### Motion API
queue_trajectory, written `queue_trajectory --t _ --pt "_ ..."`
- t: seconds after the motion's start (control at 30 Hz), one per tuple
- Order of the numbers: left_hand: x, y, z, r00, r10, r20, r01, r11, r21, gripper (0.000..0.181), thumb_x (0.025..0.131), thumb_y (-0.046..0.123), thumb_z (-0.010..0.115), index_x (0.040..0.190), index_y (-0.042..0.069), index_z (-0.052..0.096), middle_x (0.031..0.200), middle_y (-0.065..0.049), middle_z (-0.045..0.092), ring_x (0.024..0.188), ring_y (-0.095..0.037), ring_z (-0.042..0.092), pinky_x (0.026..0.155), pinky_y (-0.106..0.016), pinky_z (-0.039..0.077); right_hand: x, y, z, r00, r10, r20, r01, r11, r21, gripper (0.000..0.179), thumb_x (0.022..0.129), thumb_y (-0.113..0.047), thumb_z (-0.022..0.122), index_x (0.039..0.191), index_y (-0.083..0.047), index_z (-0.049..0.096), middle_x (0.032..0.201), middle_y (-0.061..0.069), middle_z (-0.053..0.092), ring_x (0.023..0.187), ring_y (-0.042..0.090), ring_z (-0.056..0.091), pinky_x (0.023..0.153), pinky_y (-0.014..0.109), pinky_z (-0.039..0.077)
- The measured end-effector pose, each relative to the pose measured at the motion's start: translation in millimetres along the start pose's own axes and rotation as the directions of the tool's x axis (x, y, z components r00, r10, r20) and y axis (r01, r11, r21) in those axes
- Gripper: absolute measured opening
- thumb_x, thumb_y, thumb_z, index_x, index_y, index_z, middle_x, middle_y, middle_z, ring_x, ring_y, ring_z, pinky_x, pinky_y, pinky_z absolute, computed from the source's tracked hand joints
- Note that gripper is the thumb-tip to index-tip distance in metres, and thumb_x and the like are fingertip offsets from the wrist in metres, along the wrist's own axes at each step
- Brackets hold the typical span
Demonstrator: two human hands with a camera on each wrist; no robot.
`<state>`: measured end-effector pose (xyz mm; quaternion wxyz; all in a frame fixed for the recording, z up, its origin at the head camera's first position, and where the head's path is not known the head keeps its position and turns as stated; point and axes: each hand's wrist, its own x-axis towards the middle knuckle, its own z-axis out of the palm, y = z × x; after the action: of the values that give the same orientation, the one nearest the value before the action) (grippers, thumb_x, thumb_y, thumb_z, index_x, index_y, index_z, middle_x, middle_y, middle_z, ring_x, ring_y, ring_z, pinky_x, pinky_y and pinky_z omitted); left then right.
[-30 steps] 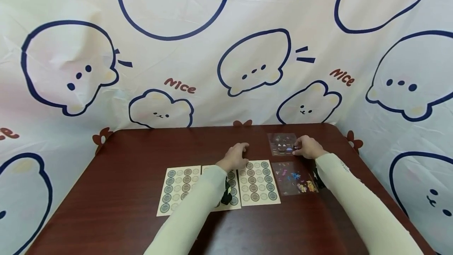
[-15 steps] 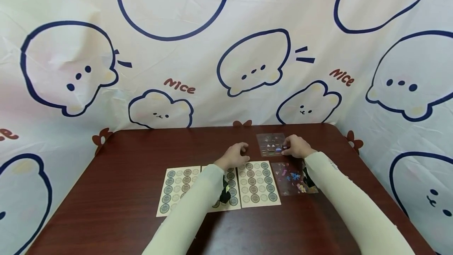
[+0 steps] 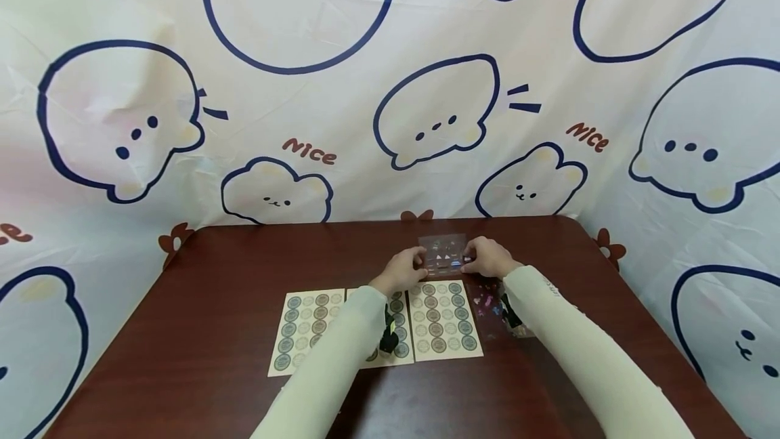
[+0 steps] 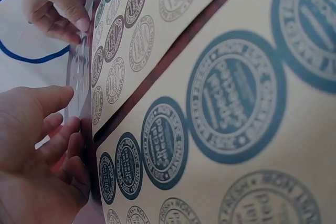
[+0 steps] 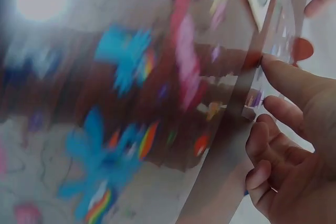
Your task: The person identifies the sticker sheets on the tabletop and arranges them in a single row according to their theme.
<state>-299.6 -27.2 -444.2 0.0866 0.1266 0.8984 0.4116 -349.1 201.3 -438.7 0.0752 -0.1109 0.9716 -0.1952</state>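
A clear sticker sheet with small shiny shapes lies toward the back of the table, between both hands. My right hand pinches its right edge with thumb and fingers. At the sheet's left side, my left hand has thumb and fingers spread apart, the fingertips right by the edge. Beneath the left wrist is a row of three cream label sheets with round printed seals, the right one nearest the hands. Below the right wrist lies another clear sheet, with colourful pony stickers, partly hidden by the sleeve.
The dark red-brown table runs back to a cloth backdrop with cartoon outlines. The left label sheet and the middle one are partly covered by the left sleeve.
My right hand has slid the clear sticker sheet leftward, from the right side of the table to beside the left hand. The left hand has stayed nearly in place.
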Motion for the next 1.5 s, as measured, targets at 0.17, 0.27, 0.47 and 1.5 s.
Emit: queue_trajectory --t 0.17,0.27,0.47,1.5 --pt "4.6 -1.1 1.6 1.0 0.018 0.019 -0.019 0.998 0.054 0.04 0.103 0.007 0.051 0.141 -0.002 0.055 0.151 -0.017 0.051 0.133 -0.031 0.053 0.086 -0.038 0.044 2.1 -5.8 0.8 1.0 -0.018 0.014 0.017 0.998 0.065 0.043 0.09 -0.02 0.078 0.127 -0.002 0.066 0.116 0.016 0.069 0.092 0.023 0.064 0.083 0.042 0.055" --pt "10.8 -5.2 3.9 0.999 0.029 0.015 -0.03 0.995 0.098 0.038 0.104 0.006 0.048 0.14 -0.002 0.056 0.155 -0.016 0.048 0.136 -0.028 0.052 0.086 -0.036 0.044 4.3 -4.9 -1.6 1.0 -0.025 0.002 0.025 0.996 0.091 0.05 0.092 -0.017 0.075 0.136 0.0 0.06 0.114 0.018 0.067 0.09 0.024 0.063 0.082 0.041 0.055" --pt "12.2 -9.5 4.1 0.998 0.031 -0.058 -0.014 0.962 0.273 0.039 0.105 0.014 0.052 0.143 0.008 0.057 0.144 -0.017 0.054 0.13 -0.035 0.052 0.101 -0.047 0.046 10.5 -0.6 4.2 0.996 -0.076 0.036 0.071 0.991 0.114 0.058 0.092 -0.016 0.075 0.143 0.001 0.054 0.121 0.02 0.066 0.1 0.025 0.061 0.094 0.045 0.052" --pt "3.2 -29.6 -18.2 0.992 -0.084 -0.097 0.102 0.974 0.2 0.059 0.098 0.028 0.068 0.152 0.014 0.048 0.145 -0.018 0.045 0.124 -0.035 0.042 0.1 -0.046 0.036 20.4 -12.9 20.7 0.992 -0.124 0.025 0.118 0.976 0.182 0.061 0.092 -0.017 0.075 0.145 0.002 0.052 0.084 0.007 0.051 0.075 0.019 0.045 0.077 0.033 0.04"
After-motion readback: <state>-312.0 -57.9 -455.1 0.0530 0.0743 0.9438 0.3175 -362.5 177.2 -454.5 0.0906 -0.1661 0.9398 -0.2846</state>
